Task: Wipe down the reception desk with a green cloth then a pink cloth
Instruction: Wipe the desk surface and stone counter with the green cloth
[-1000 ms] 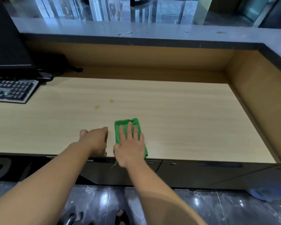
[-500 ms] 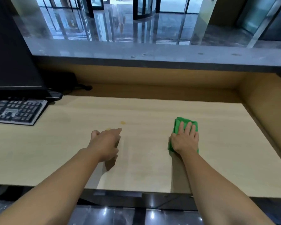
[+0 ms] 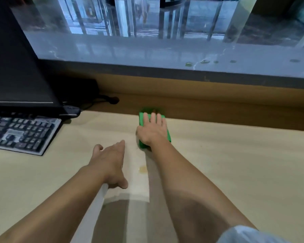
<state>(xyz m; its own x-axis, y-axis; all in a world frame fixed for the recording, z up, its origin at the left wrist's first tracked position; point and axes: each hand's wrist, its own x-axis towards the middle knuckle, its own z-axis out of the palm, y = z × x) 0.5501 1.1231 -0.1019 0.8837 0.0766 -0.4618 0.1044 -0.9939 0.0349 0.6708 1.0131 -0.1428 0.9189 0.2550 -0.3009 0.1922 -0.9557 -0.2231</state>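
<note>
Far to the left of your left hand, the black flat-screen monitor is cut off by the frame's top and left edges. Under it the black keyboard with grey trim also runs out of view on the left, its keys too blurred to read. Behind it a black cable with a plug lies in the shadowed recess; where it leads is hidden.

Your left hand reaches palm down over the pale wood reception desk, fingers straight and loose, thumb out, holding nothing. Whether it touches the wood is unclear.

Between your forearms, just right of that hand, sits a small yellowish stain.

Your right hand lies flat on the folded green cloth, fingers extended and pressing it against the desk at the far edge, ahead of and to the right of your left hand. The hand covers most of the cloth; only its left side, a right-hand strip and a blurred far edge show.

Beyond your right hand, a few small greenish spots mark the grey stone counter top; what they are cannot be made out.

At the lower right, a pale blue sleeve is cut off by the frame.
</note>
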